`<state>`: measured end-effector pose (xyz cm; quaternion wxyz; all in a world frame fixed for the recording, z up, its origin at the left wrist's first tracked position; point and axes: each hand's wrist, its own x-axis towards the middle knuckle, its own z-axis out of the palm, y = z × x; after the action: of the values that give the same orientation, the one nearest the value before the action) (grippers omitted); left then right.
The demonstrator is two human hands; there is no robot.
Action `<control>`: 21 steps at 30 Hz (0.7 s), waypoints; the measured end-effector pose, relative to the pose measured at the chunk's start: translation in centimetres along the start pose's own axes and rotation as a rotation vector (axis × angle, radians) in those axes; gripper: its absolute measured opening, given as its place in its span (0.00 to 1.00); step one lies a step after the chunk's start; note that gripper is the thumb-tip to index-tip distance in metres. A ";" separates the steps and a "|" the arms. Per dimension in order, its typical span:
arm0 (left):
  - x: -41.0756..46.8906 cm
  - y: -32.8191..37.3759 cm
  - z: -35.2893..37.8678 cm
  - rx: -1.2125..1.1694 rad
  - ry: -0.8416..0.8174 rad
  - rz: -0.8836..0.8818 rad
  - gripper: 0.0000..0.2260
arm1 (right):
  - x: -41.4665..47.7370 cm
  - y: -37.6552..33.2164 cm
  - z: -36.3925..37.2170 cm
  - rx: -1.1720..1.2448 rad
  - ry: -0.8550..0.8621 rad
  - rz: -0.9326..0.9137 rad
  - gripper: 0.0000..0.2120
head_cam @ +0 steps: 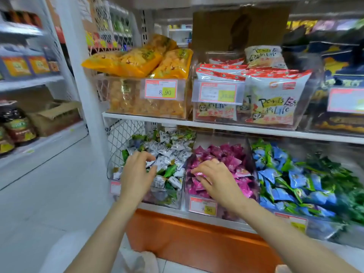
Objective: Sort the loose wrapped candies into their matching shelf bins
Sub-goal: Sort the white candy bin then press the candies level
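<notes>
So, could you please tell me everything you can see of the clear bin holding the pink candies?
The clear bin looks like transparent plastic, open-topped, standing on the lower shelf between a white-candy bin and a blue-candy bin. It is heaped nearly full with pink candies in shiny wrappers. A red-edged price label with a yellow patch sits on its front. The right hand reaches in from the front and seems to pinch one pink candy atop the heap.

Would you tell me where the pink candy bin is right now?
Head view: the pink candy bin sits on the lower shelf, between the white candy bin on its left and the blue candy bin on its right.
</notes>
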<state>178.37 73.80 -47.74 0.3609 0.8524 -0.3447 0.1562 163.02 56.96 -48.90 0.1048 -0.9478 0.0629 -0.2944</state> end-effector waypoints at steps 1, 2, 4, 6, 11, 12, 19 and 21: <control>0.3 -0.8 -0.4 -0.004 -0.024 -0.030 0.08 | 1.4 -0.8 0.5 -0.011 -0.005 0.000 0.08; 0.5 -1.5 -0.5 -0.010 -0.059 -0.040 0.09 | 2.6 -1.4 1.1 -0.040 -0.012 -0.011 0.08; 0.6 -2.1 -0.3 0.022 -0.143 -0.017 0.13 | 4.6 -2.2 2.1 -0.127 -0.055 -0.031 0.09; 0.6 -2.3 0.3 0.080 -0.200 0.041 0.15 | 5.9 -2.6 2.8 -0.203 -0.101 -0.035 0.10; 1.7 -2.9 1.8 0.226 -0.216 0.129 0.13 | 7.2 -2.4 4.1 -0.364 -0.144 -0.073 0.17; 2.0 -2.9 2.0 0.238 -0.206 0.126 0.12 | 7.3 -2.4 4.3 -0.369 -0.133 -0.080 0.18; 4.1 -3.4 2.7 0.217 -0.107 0.082 0.10 | 8.2 -1.7 4.2 -0.237 -0.173 0.040 0.06; 4.2 -3.2 2.8 0.162 -0.093 0.076 0.08 | 8.3 -1.1 3.8 -0.140 -0.165 0.115 0.05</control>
<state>183.64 71.45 -49.14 0.2682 0.8715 -0.3792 0.1576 172.07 57.15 -47.16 0.0600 -0.9687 0.1286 -0.2037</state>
